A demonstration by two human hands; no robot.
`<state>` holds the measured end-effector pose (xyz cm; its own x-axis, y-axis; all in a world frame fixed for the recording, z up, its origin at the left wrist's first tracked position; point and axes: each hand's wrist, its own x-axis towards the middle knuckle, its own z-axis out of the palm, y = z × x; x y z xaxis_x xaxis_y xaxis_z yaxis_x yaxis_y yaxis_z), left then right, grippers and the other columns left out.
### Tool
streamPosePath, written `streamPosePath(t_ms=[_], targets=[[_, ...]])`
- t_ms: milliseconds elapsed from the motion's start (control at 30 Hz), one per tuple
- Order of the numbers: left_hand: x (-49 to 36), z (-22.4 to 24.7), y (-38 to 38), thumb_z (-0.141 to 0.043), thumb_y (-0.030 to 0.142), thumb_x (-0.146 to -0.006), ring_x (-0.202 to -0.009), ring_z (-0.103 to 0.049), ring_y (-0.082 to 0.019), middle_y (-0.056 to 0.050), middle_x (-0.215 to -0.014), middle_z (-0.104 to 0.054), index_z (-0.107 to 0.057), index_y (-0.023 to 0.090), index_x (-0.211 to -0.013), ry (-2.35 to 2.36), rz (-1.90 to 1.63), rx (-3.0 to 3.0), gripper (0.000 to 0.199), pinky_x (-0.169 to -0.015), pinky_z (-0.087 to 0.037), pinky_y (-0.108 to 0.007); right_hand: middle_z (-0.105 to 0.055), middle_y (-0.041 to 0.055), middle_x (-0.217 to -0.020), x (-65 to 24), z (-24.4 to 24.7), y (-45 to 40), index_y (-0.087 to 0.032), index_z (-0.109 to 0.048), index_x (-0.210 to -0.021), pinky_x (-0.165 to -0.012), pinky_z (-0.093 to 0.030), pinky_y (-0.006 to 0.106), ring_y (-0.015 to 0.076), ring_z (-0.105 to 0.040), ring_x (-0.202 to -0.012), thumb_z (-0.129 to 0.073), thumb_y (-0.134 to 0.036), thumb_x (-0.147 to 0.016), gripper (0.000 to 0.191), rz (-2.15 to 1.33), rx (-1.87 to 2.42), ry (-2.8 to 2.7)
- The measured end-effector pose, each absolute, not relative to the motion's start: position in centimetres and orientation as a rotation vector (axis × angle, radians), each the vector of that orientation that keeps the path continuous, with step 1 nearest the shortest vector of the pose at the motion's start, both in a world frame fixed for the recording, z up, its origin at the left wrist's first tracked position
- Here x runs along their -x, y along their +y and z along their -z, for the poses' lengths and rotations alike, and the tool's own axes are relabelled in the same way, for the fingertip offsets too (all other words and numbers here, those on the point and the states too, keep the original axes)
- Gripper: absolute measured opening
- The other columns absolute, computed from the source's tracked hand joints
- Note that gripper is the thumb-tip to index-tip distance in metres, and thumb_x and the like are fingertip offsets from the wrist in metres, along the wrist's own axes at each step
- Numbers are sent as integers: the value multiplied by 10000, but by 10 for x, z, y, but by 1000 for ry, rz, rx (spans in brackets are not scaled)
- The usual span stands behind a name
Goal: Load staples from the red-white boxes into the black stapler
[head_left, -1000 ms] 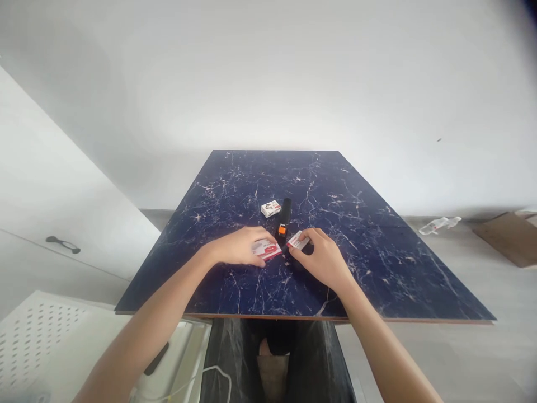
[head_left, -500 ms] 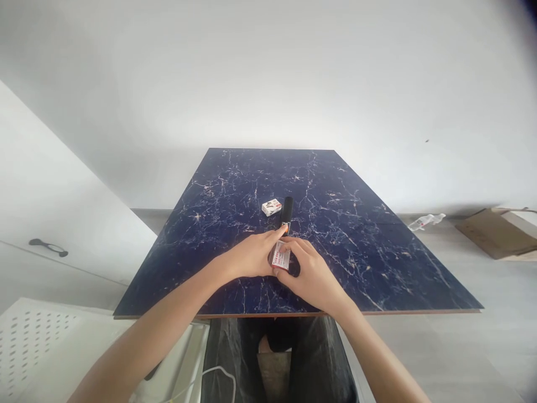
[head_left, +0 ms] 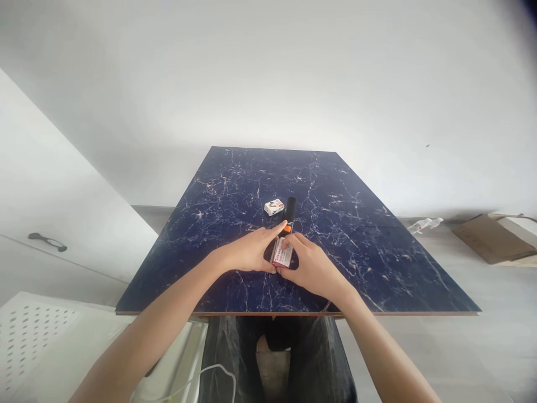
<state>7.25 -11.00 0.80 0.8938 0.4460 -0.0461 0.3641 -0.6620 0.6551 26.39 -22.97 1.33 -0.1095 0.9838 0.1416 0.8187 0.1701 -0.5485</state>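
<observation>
Red-and-white carton (head_left: pixel 282 252) is pinched between my hands, held by the fingers of my right hand (head_left: pixel 308 266) on top and pressed against my left hand (head_left: pixel 247 252), whose index finger stretches past it. Under the carton spreads the dark blue marble table (head_left: pixel 235 190). Just beyond the carton lies a black cylinder with an orange band (head_left: pixel 289 215), and slightly farther, left of it, a small white box (head_left: pixel 274 207). Well right of the carton, a plastic bottle (head_left: pixel 423 226) lies on the floor (head_left: pixel 461 291).
</observation>
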Motion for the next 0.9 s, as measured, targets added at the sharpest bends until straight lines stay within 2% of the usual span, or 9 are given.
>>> streamPosePath(t_ms=[100, 267, 367, 433, 567, 700, 767, 900], targets=[[-71, -5, -106, -780, 450, -766, -995, -680, -288, -97, -1252, -666, -168, 367, -1641, 567, -149, -2357, 1072, -778, -505, -351, -633, 86, -1151, -262, -12, -226, -238, -565, -1100, -797, -502, 381, 270, -634, -986, -729, -251, -814, 329, -479, 1682, -1978], [-71, -6, -106, -817, 404, -744, -1113, -659, -307, -102, -1396, -611, -231, 390, -1625, 516, -201, -2356, 1059, -813, -524, -367, -616, 100, -1276, -265, -16, -227, -259, -595, -1209, -896, -549, 465, 294, -632, -1097, -755, -282, -814, 426, -648, 1612, -1955], [-71, -8, -108, -815, 415, -758, -1180, -630, -327, -100, -1400, -608, -269, 391, -1617, 550, -186, -2379, 1018, -891, -525, -411, -466, 95, -1517, -285, -24, -233, -306, -591, -1307, -976, -570, 481, 292, -606, -1238, -781, -350, -807, 537, -922, 1421, -1873], [-71, -9, -107, -819, 427, -755, -1219, -610, -343, -97, -1389, -617, -346, 384, -1591, 572, -178, -2407, 962, -942, -514, -442, -405, 79, -1586, -304, -26, -233, -322, -592, -1323, -1023, -562, 495, 297, -574, -1312, -732, -413, -861, 491, -975, 1391, -1694], [-68, -10, -97, -834, 415, -736, -1208, -622, -351, -91, -1366, -637, -508, 369, -1491, 645, -222, -2418, 824, -950, -519, -464, -614, 105, -1398, -331, -14, -208, -272, -601, -1277, -972, -594, 482, 286, -667, -1177, -654, -475, -928, 408, -909, 1525, -1393], [-62, -9, -78, -849, 379, -720, -1103, -686, -324, -122, -1357, -644, -554, 305, -1442, 776, -294, -2310, 784, -871, -561, -431, -628, 156, -1378, -330, 2, -159, -211, -533, -1353, -850, -629, 408, 246, -712, -1059, -634, -521, -926, 537, -977, 1604, -1337], [-60, -7, -70, -848, 362, -722, -1067, -701, -310, -125, -1336, -661, -546, 293, -1443, 837, -328, -2262, 785, -839, -571, -418, -668, 164, -1322, -326, 3, -139, -184, -561, -1329, -884, -601, 425, 265, -705, -1079, -671, -548, -893, 579, -889, 1698, -1428], [-72, -4, -62, -847, 353, -729, -1084, -700, -301, -134, -1392, -636, -492, 271, -1492, 883, -380, -2188, 846, -844, -577, -408, -703, 143, -1279, -326, 0, -122, -177, -634, -1244, -963, -544, 404, 268, -688, -1127, -719, -503, -853, 516, -770, 1786, -1518]])
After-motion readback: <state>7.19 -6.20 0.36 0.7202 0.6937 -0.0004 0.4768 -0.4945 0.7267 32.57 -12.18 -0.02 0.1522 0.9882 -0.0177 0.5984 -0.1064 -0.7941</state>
